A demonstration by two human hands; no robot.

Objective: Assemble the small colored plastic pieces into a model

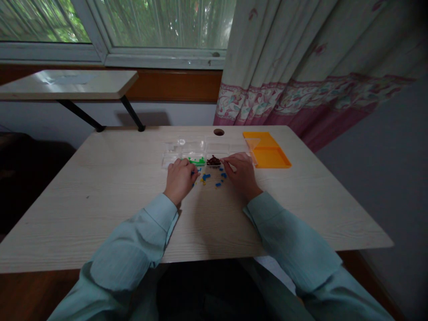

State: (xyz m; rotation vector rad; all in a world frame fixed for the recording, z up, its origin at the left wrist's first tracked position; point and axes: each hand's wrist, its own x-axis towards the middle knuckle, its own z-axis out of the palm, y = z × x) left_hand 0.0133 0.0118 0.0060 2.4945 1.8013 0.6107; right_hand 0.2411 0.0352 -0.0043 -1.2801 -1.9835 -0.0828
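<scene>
**Head view.** Small blue pieces [210, 177] lie scattered on the table [100, 200] between the two hands, just short of the clear compartment box [182, 149].

**Left hand** [180, 178]: the fingers are curled in, with the tips drawn together at the blue pieces on its inner side. Whether a piece is pinched cannot be told.

**Right hand** [241, 174]: the fingers are likewise gathered, with the tips at the box's near edge. Any piece between them is too small to see.

**Handling (a judgement):** the pieces look hard, smooth and very light, so they are apt to skid or scatter when nudged. Each is best taken singly by its sides, between thumb tip and forefinger tip.

**Containers:**
- The compartment just beyond the left fingertips holds green pieces [196, 159].
- The compartment just beyond the right fingertips holds dark red pieces [213, 161].
- The contents of the farther compartments cannot be made out.
- An orange shallow tray [271, 156] lies to the outer side of the right hand, against the box's end.
</scene>
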